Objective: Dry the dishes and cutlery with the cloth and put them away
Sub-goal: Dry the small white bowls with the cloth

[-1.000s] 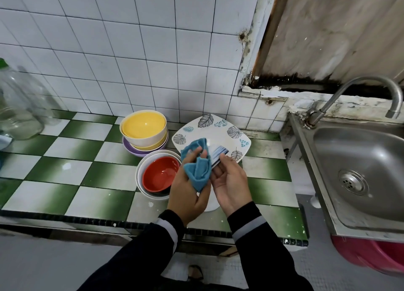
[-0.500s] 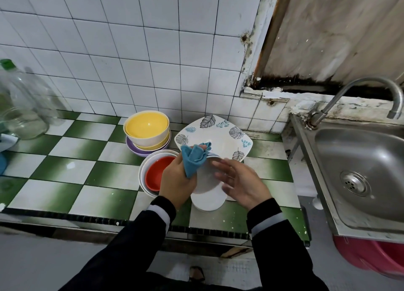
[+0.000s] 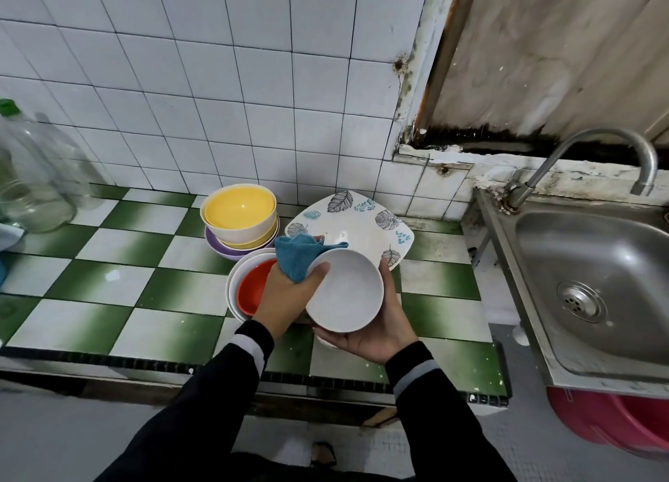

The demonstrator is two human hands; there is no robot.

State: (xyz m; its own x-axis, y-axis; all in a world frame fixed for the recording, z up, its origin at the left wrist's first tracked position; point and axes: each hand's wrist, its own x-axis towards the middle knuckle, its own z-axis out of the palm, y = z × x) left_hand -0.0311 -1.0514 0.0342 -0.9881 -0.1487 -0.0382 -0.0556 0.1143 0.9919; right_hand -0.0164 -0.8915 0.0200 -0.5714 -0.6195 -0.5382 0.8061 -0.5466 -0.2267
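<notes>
right hand (image 3: 376, 333) curled under white bowl (image 3: 345, 293), left hand (image 3: 286, 297) gripping blue cloth (image 3: 298, 257) — at its rim

The right hand (image 3: 376, 333) cups a white bowl (image 3: 344, 295) from below, while the left hand (image 3: 286, 297) grips a blue cloth (image 3: 300, 255) against its rim at 10 o'clock. From the bowl, a leaf-print plate (image 3: 362, 221) lies at 12 o'clock, a red bowl (image 3: 253, 286) at 9, a yellow bowl (image 3: 237, 210) at 10 and the steel sink (image 3: 597, 282) at 3.
</notes>
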